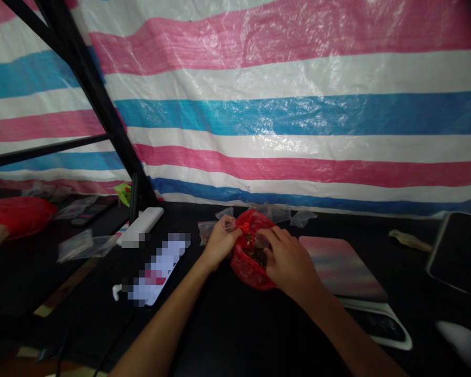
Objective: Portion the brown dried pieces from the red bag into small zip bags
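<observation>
The left hand [221, 242] is pressed together, and its fingers pinch the gathered red top of a red plastic bag [251, 269]. The right hand [287, 259] has bent fingers that reach down into the bag mouth, but the fingertips are hidden, so I cannot tell if they pinch something. The bag lies on the black desk [223, 327] between both hands, and dark pieces [257, 256] show inside it.

For handling this well, it is better to keep the bag low on the desk and hold its mouth open with one hand, so the other hand can work with small, slow moves and the dark pieces do not spill.

Just behind the left hand is a small clear bag [206, 233] with something brown inside, and more clear bags [275, 213] lie behind the red bag. To the right is a pink and blue notebook [340, 267]. To the left are a white power bank [143, 223] and a pale card [159, 268], but the writing on it is blurred and cannot be read. I see no brand or other readable label.
</observation>
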### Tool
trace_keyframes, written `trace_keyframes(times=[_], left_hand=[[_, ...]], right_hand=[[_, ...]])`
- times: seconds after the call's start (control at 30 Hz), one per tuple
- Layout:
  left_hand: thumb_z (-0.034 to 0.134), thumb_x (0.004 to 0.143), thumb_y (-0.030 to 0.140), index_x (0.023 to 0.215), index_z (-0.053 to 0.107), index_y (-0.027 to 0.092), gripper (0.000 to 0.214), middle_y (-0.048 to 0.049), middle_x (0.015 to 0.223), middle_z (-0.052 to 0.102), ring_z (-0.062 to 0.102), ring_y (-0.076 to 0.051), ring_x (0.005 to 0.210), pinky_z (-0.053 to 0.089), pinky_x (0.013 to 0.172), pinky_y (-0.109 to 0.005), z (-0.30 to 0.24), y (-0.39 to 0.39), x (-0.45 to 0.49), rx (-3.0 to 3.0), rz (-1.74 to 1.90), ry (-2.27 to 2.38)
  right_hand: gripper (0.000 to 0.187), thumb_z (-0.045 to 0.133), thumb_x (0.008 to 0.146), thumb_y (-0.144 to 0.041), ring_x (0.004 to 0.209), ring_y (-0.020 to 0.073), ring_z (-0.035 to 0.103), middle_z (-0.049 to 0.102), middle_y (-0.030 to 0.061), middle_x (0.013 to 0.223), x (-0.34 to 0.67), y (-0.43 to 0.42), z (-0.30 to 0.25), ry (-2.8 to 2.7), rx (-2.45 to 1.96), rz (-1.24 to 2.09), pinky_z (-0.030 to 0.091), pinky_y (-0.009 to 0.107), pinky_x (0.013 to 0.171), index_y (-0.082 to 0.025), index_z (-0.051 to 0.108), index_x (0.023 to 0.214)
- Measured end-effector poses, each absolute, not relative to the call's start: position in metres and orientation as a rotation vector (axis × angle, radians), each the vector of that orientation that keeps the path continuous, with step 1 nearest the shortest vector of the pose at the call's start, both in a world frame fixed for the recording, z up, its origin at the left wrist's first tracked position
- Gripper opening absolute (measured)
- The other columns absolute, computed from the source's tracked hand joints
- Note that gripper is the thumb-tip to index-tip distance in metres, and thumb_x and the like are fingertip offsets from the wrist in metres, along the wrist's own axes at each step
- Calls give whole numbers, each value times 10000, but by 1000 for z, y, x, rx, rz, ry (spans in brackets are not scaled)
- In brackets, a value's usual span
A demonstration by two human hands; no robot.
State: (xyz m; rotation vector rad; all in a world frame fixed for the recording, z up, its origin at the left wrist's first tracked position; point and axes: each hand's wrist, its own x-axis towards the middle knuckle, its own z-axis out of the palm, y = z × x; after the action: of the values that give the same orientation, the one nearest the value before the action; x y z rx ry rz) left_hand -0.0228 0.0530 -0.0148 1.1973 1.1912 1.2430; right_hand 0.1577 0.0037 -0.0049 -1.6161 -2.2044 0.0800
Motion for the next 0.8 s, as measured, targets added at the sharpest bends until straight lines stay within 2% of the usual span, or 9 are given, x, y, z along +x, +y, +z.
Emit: trace_keyframes(times=[0.13,0.3,0.5,0.8], left_hand=[[681,657,172,786,556,190,180,51,725,558,507,-111,656,392,635,-224,-10,51,-26,1179,1224,1098],[681,658,180,819,596,178,182,25,782,602,543,-123,713,409,673,-224,-6,49,-28,1120,1171,1020],[687,633,158,814,580,190,213,41,755,566,517,-117,699,398,668,-215,-6,49,-28,1098,1223,983],[695,659,162,818,582,184,196,39,786,542,499,-114,706,379,655,-212,-7,50,-32,1159,1229,979]], right_hand=[[407,559,880,-126,1132,274,598,680,76,1211,155,3,-6,-2183,-1621,136,400,376,925,-227,628,1268],[369,568,873,-117,1121,275,622,707,89,1177,155,4,-6,-2145,-1649,225,407,380,944,-198,616,1230],[268,563,913,-170,1068,277,654,724,101,1130,155,4,-6,-2107,-1649,235,413,376,909,-191,592,1178],[293,547,896,-120,1035,263,694,745,85,1107,158,8,-7,-2075,-1656,319,409,339,837,-207,560,1176]])
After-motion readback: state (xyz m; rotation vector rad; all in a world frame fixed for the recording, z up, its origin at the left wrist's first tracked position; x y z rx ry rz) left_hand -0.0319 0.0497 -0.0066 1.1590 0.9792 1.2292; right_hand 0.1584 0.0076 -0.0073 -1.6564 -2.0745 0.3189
